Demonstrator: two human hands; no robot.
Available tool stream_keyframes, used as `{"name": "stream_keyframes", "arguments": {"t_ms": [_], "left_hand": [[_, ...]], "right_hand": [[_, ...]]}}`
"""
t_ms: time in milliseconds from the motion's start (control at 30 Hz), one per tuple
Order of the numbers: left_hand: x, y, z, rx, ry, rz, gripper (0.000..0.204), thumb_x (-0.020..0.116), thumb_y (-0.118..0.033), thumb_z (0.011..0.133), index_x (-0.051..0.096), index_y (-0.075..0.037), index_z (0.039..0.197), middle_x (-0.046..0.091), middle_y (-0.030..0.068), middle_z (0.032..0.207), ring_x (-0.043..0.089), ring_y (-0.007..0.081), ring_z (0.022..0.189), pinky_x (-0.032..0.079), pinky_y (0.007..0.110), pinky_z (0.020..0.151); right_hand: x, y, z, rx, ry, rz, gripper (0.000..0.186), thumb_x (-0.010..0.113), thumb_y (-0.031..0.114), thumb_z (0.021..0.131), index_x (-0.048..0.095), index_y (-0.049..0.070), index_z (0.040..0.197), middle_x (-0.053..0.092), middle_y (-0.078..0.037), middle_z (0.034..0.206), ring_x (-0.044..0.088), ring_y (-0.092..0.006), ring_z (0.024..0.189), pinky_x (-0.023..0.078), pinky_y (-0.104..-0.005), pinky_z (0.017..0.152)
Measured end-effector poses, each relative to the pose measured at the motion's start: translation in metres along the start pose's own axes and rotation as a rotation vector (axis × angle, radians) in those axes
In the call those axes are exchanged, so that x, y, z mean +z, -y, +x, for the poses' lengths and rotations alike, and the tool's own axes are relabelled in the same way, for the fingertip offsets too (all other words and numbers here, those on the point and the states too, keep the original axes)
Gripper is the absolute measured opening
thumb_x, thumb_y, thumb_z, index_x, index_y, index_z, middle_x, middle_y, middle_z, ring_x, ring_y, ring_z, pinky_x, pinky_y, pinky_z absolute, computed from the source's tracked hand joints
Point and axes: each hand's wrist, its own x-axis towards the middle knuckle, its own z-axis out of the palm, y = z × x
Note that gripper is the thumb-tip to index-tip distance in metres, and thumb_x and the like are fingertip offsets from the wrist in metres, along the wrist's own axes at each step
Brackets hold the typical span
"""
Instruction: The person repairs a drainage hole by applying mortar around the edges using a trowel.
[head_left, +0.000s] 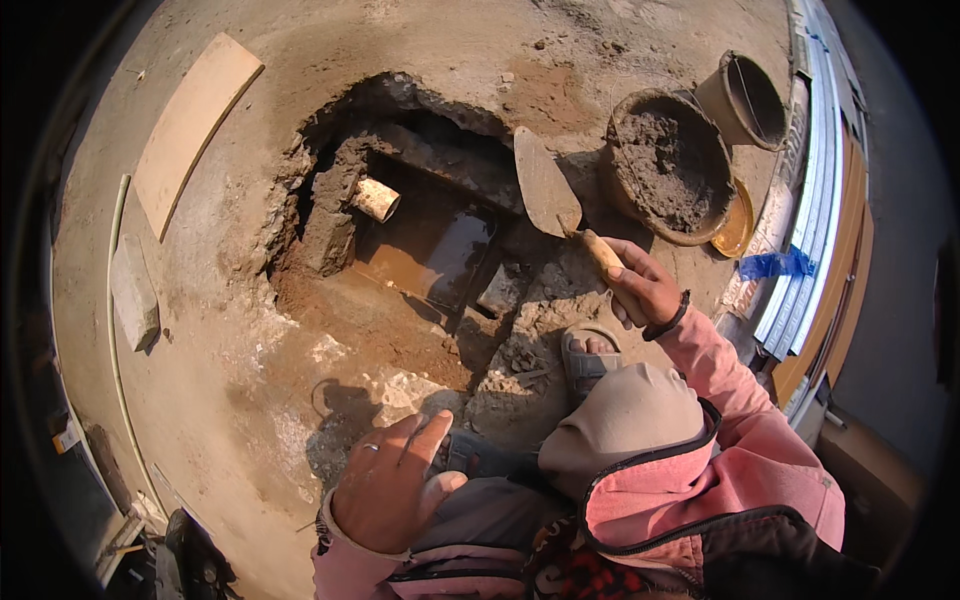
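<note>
My right hand (645, 285) is closed round the wooden handle of a pointing trowel (547, 187). The trowel's flat blade points away from me, over the right edge of a dug pit, beside a bucket of wet mortar (672, 165). My left hand (392, 480) holds nothing; its fingers are loosely spread near my knee, with a ring on one of them. In the pit, a short pale pipe (377, 200) sticks out from a mortar-covered wall (330, 225). Brown water (430, 250) stands in the pit's bottom.
A second bucket (745, 100) leans behind the mortar, with an orange dish (737, 222) nearby. Metal strips (805, 230) and boards lie along the right. On the left are a flat board (195, 130), a block (135, 290) and a long thin pipe (117, 340). Broken concrete rims the pit.
</note>
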Motion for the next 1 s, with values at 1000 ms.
{"name": "stream_keyframes", "arguments": {"t_ms": [1000], "left_hand": [[0.001, -0.013, -0.006, 0.086, -0.092, -0.027, 0.05, 0.064, -0.031, 0.079, 0.052, -0.009, 0.122, 0.053, 0.0141, 0.111, 0.055, 0.0316, 0.095, 0.043, 0.043, 0.084]], "right_hand": [[-0.121, 0.059, -0.034, 0.145, -0.421, -0.304, 0.044, 0.053, 0.018, 0.087, 0.046, 0.01, 0.129, 0.052, -0.003, 0.066, 0.048, -0.0107, 0.043, 0.037, -0.0233, 0.034]]}}
